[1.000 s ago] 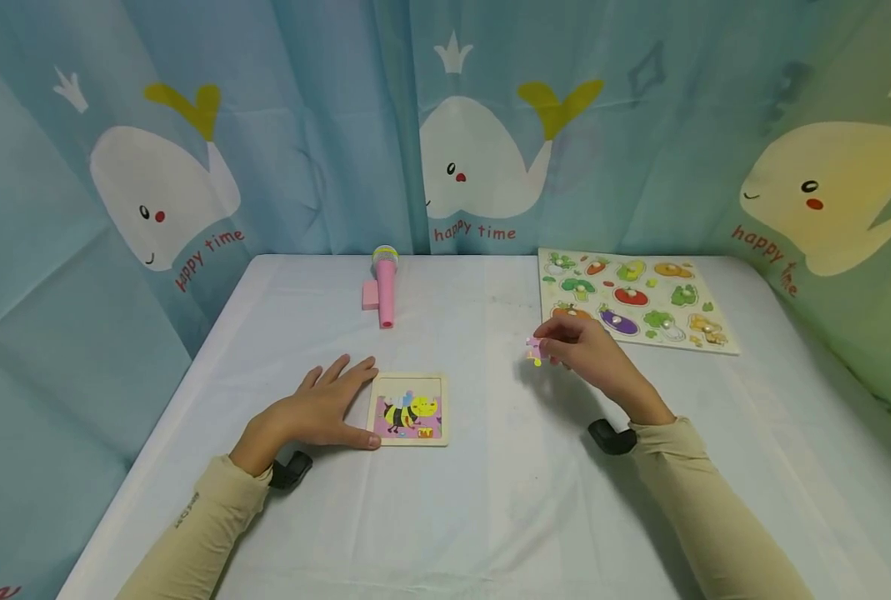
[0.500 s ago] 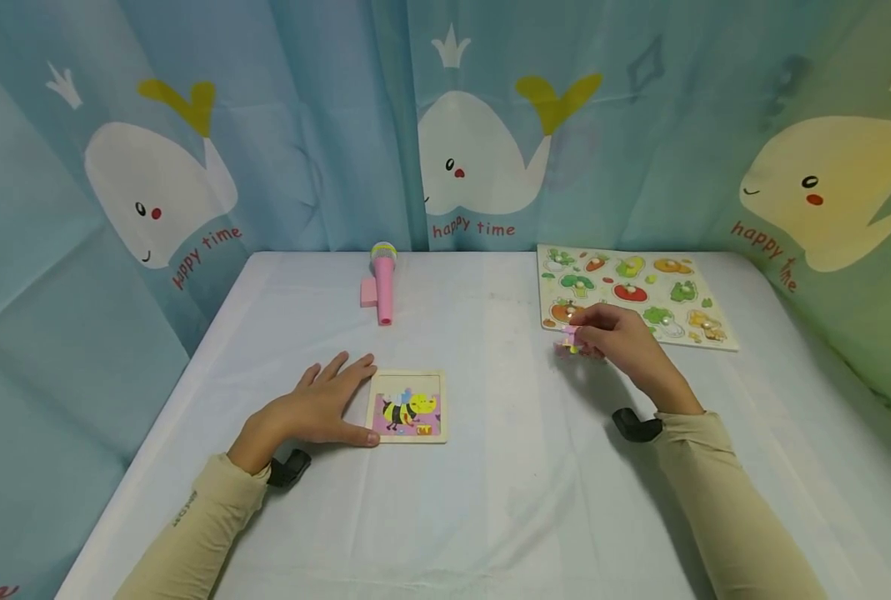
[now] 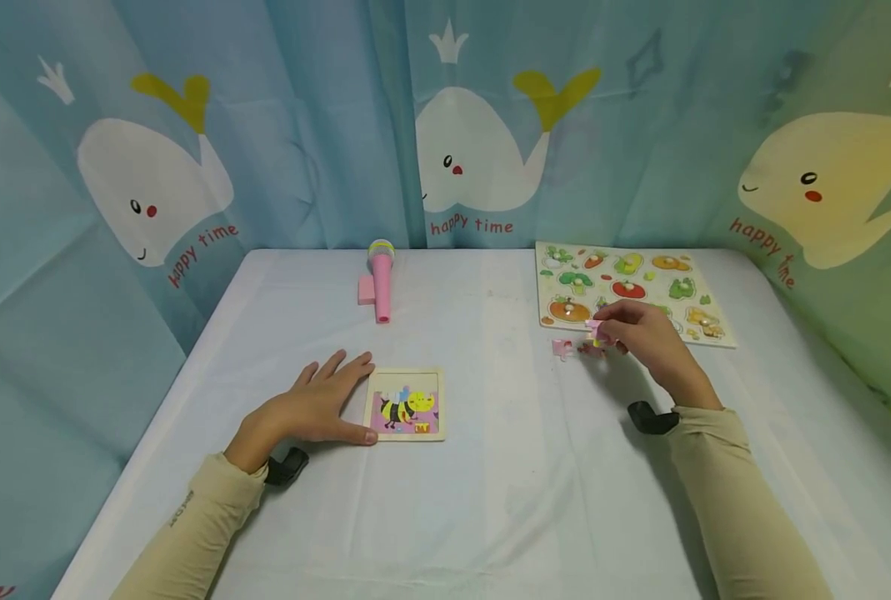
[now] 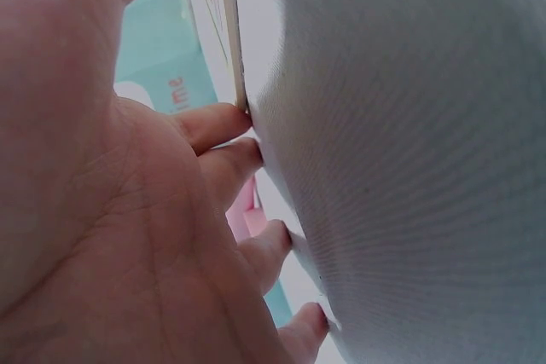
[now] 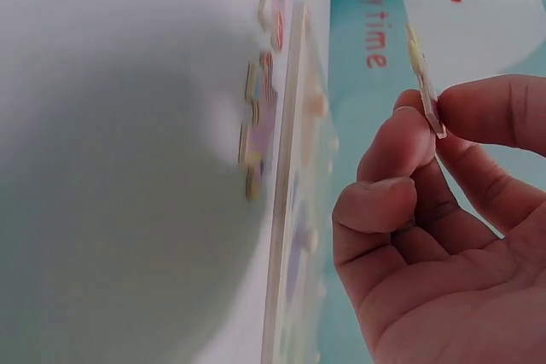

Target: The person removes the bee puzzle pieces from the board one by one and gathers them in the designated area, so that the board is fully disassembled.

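A small wooden puzzle tray with a bee picture lies on the table; a bare wood strip shows along its top. My left hand rests at its left edge, fingers spread, thumb at the lower corner. In the left wrist view, the fingertips touch the cloth beside the tray's edge. Over the front of the vegetable board, my right hand pinches a pink and yellow jigsaw piece between thumb and finger. Loose pink jigsaw pieces lie on the cloth just below and left of that hand.
A knobbed vegetable puzzle board lies at the back right, partly hidden by the right hand. At the back left are a pink toy microphone and a pink block beside it. A whale-print curtain stands behind the white-covered table.
My right hand has moved to the right with the jigsaw piece, bringing the loose pieces on the cloth into clearer view. The left hand stays at the tray.
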`<state>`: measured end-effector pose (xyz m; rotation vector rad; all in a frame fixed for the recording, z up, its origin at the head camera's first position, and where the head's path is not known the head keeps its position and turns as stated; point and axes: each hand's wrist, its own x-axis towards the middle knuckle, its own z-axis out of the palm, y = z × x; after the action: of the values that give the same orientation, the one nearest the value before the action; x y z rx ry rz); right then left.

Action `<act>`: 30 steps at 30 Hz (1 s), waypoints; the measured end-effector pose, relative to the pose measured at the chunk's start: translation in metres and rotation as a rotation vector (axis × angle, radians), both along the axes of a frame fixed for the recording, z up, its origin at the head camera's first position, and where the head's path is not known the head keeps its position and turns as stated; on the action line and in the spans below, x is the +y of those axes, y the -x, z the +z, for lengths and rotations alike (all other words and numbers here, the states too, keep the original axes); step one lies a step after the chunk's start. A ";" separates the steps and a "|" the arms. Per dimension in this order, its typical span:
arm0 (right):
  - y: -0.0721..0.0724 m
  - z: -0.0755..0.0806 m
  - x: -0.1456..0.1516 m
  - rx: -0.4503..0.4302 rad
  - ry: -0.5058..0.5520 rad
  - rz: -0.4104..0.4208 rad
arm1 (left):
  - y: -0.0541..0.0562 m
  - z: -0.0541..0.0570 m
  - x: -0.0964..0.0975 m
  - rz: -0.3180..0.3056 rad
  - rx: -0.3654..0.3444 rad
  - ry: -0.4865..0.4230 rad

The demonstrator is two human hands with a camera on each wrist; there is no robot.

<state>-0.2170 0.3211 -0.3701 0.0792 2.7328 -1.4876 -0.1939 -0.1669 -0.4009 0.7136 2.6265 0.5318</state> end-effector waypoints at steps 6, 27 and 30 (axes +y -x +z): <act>0.001 0.001 0.013 -0.016 0.016 -0.045 | -0.001 0.003 0.000 0.003 0.005 -0.004; -0.003 -0.005 0.050 -0.201 -0.112 -0.052 | -0.002 0.003 0.000 -0.005 -0.005 -0.021; -0.003 -0.008 0.051 -0.215 -0.120 -0.051 | -0.002 0.003 0.000 -0.009 -0.004 -0.024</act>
<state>-0.2136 0.3716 -0.3779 0.2954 2.6612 -1.2427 -0.1920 -0.1673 -0.3981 0.7307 2.6158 0.5620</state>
